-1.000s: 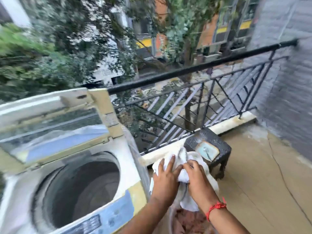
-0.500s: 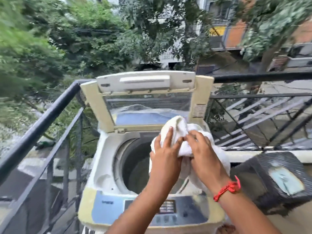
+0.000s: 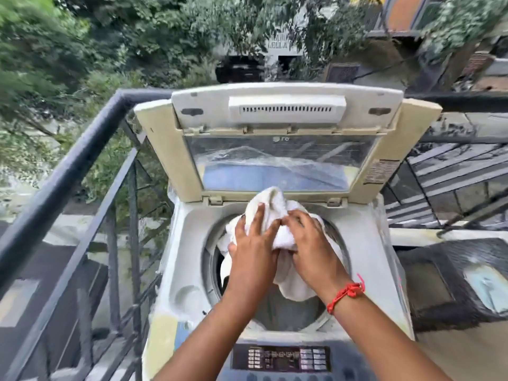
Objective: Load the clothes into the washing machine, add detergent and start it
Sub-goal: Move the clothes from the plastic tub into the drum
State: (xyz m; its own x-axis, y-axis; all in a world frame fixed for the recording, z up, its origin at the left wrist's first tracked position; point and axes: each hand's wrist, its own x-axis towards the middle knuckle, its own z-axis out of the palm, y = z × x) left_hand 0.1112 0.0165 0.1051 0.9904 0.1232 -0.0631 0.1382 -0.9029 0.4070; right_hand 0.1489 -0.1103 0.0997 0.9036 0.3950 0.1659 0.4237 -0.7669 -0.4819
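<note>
A top-loading washing machine [image 3: 187, 270] stands in front of me with its lid [image 3: 286, 138] raised upright at the back. A bunched white cloth [image 3: 270, 207] hangs over the round drum opening [image 3: 280, 312]. My left hand [image 3: 254, 246] grips the cloth's left side with its fingers spread over the fabric. My right hand [image 3: 310, 240] pinches the cloth from the right; a red thread is tied round that wrist. The lower end of the cloth dips into the drum. The control panel [image 3: 280, 358] runs along the machine's near edge.
A black metal balcony railing [image 3: 82, 160] runs close along the machine's left side and behind it. A dark low stool [image 3: 453, 284] with a pale patch on top stands right of the machine. Trees and buildings lie beyond the railing.
Both hands have carried the white cloth from beside the stool leftward to above the drum opening and lowered it. My view has turned to face the machine squarely.
</note>
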